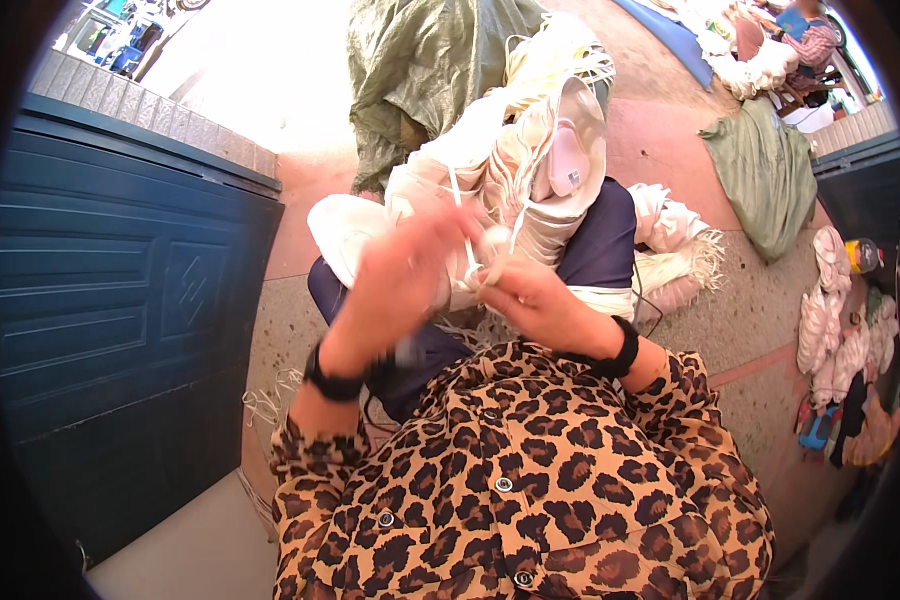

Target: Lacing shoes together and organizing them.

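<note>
My right hand pinches a white lace between thumb and fingers, above my lap. My left hand is raised beside it, close to the upper part of the lace. Motion smears its fingers, so their grip is unclear. Just beyond both hands, a pile of stacked white cloth pieces with trailing strings lies across my knees. On its right side stands a white cloth piece like a shoe upper, with a pale pink sole-shaped part showing inside.
A green sack lies beyond the pile, another green sack to the right. White bundles rest beside my right knee. Blue door panels stand on my left. Hanging bundles are far right. Another person sits at back right.
</note>
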The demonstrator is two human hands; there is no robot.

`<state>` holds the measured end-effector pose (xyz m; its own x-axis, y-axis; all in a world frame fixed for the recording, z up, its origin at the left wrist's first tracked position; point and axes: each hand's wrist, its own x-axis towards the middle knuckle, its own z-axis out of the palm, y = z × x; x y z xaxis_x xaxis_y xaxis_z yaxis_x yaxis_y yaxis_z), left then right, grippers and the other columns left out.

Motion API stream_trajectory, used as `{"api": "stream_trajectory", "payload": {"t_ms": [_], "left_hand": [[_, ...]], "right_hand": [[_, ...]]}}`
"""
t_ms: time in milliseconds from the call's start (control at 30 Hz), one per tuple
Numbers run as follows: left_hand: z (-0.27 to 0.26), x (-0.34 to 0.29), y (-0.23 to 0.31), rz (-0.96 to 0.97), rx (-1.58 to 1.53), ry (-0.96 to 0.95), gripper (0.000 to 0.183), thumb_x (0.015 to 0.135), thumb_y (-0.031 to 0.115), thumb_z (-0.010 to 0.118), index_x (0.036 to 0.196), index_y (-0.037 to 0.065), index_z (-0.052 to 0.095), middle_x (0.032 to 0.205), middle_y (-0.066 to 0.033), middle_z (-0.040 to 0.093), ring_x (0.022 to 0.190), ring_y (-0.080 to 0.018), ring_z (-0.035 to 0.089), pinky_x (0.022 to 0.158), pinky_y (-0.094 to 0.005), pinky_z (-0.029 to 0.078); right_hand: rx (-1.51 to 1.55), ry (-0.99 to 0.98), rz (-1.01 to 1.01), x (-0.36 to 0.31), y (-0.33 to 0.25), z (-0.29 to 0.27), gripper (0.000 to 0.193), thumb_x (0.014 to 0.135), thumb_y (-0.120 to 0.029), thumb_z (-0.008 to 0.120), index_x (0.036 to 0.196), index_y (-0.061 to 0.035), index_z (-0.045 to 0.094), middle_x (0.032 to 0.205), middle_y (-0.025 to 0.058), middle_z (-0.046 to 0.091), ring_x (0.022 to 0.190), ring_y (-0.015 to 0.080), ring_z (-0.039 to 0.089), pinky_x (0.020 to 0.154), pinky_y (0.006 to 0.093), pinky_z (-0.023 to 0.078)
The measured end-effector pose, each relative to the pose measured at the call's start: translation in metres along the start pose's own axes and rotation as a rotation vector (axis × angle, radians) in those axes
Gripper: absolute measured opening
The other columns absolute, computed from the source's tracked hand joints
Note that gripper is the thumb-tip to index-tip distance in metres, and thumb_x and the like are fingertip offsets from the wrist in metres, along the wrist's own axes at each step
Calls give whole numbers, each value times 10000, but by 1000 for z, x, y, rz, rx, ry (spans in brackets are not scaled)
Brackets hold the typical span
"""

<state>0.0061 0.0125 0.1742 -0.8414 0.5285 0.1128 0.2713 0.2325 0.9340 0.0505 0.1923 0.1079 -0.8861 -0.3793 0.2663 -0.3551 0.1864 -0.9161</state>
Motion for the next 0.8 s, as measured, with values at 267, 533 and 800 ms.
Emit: {"api": "stream_trajectory", "payload": {"t_ms": [267, 533, 800], "left_hand": [[21, 33, -64, -88, -31, -289, 199, 920, 142, 520, 1009, -20, 595, 826, -85, 626, 778, -146, 574, 705, -268, 448], [17, 22, -59, -108, -46, -347, 223, 920, 167, 532, 996, -31, 601, 857, -19, 608, 747, -83, 525, 667, -225, 425], [41, 11, -61, -360, -281, -13, 216, 923, 172, 539, 933, -33, 606, 719, -4, 558, 654, -49, 506, 587, -212, 437]], "right_hand": [[905, 59, 549, -6, 16, -29, 288, 930, -280, 543, 944, -8, 637, 707, -43, 488, 636, 42, 388, 598, 187, 325], [885, 90, 565, -1, 16, -40, 98, 865, -106, 612, 868, -10, 633, 737, -30, 562, 698, 51, 494, 614, 224, 402], [-522, 372, -266, 15, 30, -22, 195, 676, 15, 653, 855, -39, 596, 757, 67, 590, 728, 259, 567, 624, 378, 450]]}}
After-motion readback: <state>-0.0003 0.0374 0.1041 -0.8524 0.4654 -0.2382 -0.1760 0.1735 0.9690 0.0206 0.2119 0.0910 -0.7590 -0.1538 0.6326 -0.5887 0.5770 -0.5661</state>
